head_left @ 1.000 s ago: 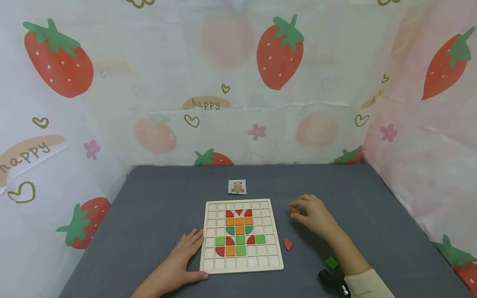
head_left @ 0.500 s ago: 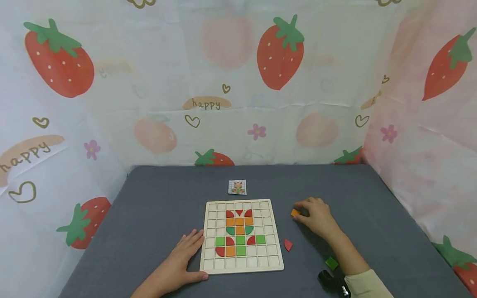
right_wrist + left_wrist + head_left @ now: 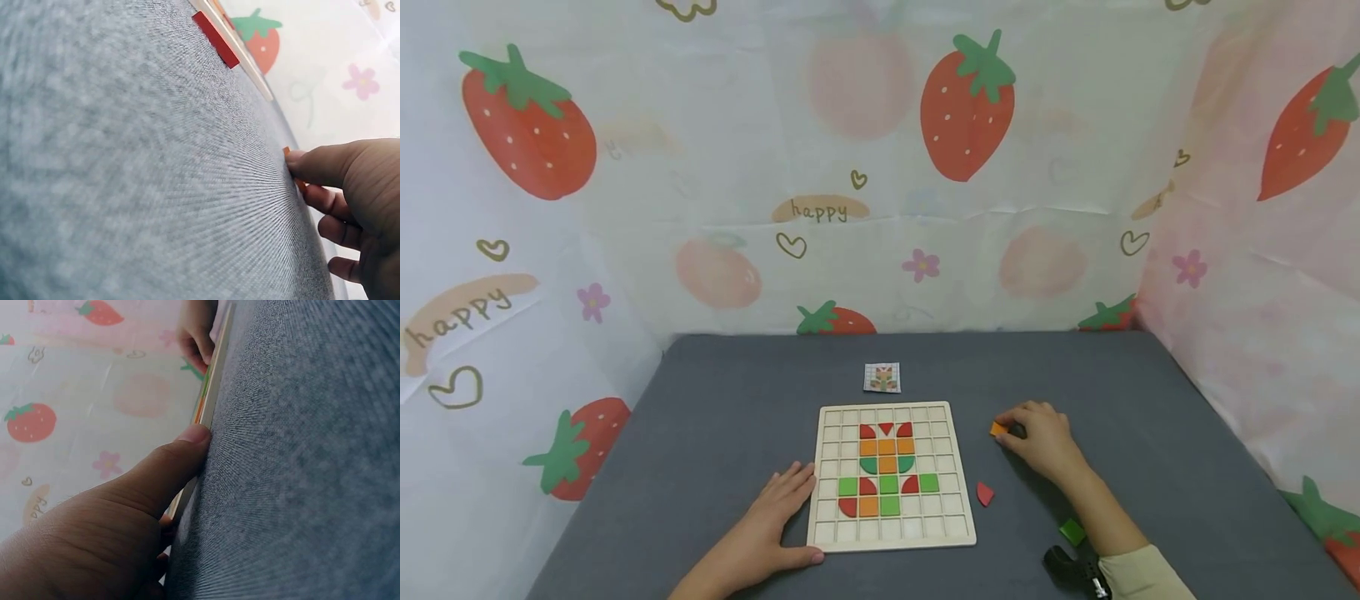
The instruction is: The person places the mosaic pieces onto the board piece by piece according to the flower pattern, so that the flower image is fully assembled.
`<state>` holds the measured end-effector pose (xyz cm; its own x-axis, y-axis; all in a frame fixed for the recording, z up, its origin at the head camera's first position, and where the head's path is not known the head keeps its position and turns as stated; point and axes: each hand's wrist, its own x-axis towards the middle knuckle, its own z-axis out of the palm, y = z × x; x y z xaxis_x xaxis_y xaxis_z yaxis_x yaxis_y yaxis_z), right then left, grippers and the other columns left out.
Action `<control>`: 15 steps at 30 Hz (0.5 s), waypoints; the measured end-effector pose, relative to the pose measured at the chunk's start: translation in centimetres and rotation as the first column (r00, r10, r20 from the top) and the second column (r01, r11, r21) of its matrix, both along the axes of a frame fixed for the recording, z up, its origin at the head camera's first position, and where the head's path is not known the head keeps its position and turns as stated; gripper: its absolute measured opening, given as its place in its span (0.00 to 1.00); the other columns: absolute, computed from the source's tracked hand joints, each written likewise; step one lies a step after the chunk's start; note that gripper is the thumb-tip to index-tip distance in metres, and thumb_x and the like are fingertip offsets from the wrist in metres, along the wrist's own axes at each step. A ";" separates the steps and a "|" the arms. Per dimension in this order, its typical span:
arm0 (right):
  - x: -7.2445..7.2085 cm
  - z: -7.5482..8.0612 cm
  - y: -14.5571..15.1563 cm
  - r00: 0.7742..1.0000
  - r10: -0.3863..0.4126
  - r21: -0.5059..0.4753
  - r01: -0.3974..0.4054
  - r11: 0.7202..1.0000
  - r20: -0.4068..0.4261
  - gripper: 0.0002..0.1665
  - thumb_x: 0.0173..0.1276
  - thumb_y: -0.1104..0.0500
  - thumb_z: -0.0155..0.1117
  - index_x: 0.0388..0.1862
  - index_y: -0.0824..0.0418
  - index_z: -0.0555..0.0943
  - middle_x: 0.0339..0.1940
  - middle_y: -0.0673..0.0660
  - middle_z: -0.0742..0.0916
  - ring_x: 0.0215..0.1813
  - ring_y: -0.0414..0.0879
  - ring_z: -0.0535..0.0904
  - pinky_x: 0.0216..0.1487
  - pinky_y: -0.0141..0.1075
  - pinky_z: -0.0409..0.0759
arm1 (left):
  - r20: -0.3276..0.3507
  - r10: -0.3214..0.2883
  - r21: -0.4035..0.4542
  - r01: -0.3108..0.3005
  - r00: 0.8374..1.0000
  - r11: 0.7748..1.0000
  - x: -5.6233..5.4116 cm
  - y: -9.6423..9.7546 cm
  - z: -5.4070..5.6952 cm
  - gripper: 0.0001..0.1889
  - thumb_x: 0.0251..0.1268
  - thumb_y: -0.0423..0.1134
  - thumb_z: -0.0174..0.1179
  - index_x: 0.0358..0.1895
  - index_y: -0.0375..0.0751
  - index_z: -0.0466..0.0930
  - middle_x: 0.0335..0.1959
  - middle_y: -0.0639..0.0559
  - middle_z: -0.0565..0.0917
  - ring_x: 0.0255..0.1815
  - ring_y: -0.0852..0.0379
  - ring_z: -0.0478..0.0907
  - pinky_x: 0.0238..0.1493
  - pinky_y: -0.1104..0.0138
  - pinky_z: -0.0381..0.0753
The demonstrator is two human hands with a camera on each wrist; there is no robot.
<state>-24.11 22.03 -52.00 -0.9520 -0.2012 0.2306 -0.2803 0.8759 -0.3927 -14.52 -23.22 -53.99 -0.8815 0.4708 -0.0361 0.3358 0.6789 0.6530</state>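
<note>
My right hand [image 3: 1043, 440] pinches a small orange square tile [image 3: 997, 428] between thumb and fingers, low over the table to the right of a wooden grid board [image 3: 951, 527]. In the right wrist view the tile's orange edge [image 3: 287, 152] shows by the thumb tip; the rest is partly covered. My left hand [image 3: 766, 523] lies at the board's left side, fingers extended and touching its edge, the thumb at the near left corner. Red, orange and green tiles fill several cells of the board, including a light green square [image 3: 889, 505].
A red quarter-round tile [image 3: 985, 494] lies just right of the board. Nearer me are a green block [image 3: 1072, 532] and a black strap-like item [image 3: 1067, 571] by the right forearm. A small printed pattern card [image 3: 882, 378] lies beyond the board on the grey cloth [image 3: 752, 392].
My right thumb and fingers have drawn together on the orange tile, the hand shifting slightly right at first. My left hand keeps its place at the board, while the head view has moved slightly.
</note>
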 end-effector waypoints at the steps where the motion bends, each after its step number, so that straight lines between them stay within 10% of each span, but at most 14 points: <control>1: 0.0 0.0 0.0 1.000 0.000 0.002 0.000 1.000 -0.002 0.15 0.65 0.53 0.76 0.50 0.53 0.90 0.50 0.56 0.87 0.54 0.57 0.77 0.47 0.53 0.68 | 0.001 -0.001 -0.001 0.001 1.000 1.000 0.0 0.0 -0.1 0.59 0.52 0.71 0.70 0.81 0.37 0.57 0.84 0.47 0.54 0.85 0.41 0.43 0.82 0.38 0.40; 15: 0.5 1.0 -0.5 0.998 0.058 -0.043 -0.059 0.997 -0.022 0.14 0.64 0.52 0.77 0.48 0.54 0.90 0.44 0.51 0.87 0.53 0.54 0.77 0.55 0.58 0.69 | -0.024 0.004 -0.012 -0.005 1.000 1.000 0.1 0.1 -0.2 0.59 0.52 0.71 0.70 0.81 0.37 0.59 0.84 0.47 0.55 0.85 0.42 0.44 0.83 0.41 0.41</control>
<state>-23.58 21.54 -50.98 -0.9338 -0.2457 0.2601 -0.3390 0.8402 -0.4233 -14.42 -23.12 -54.16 -0.8843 0.4664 -0.0207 0.3482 0.6884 0.6363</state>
